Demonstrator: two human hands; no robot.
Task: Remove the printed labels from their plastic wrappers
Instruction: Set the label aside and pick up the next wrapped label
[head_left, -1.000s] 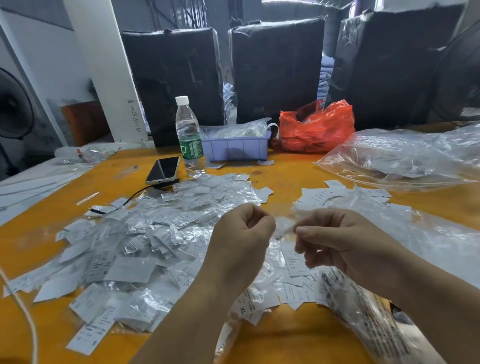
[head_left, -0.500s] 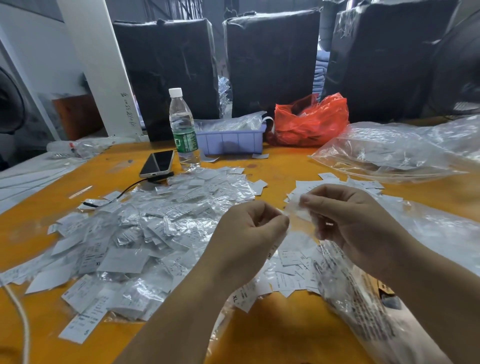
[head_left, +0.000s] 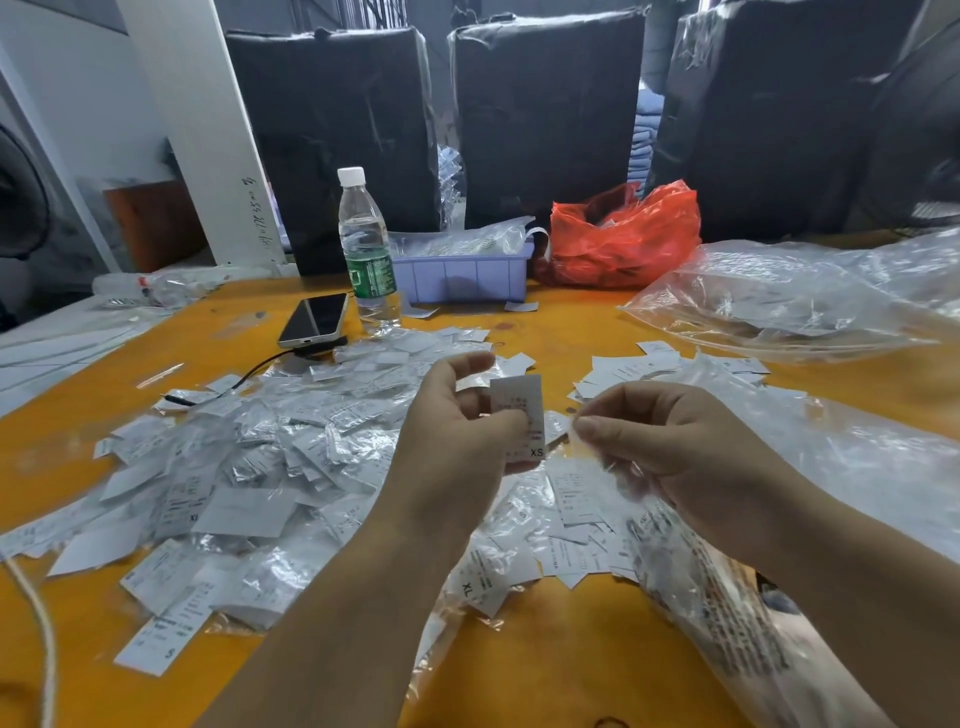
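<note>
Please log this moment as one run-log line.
left hand: holds XS label | right hand: pinches clear wrapper | label: out of wrapper

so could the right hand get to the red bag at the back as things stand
Probably, but not freely: the right hand is pinching a clear wrapper, so it would need to drop that first. The red bag sits open at the table's far edge, with bare tabletop in between.

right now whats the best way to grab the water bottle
Grip the water bottle around its body above the green label, coming from the right. It stands upright with the cap on; the phone lies close on its left, the purple bin behind to the right.
</note>
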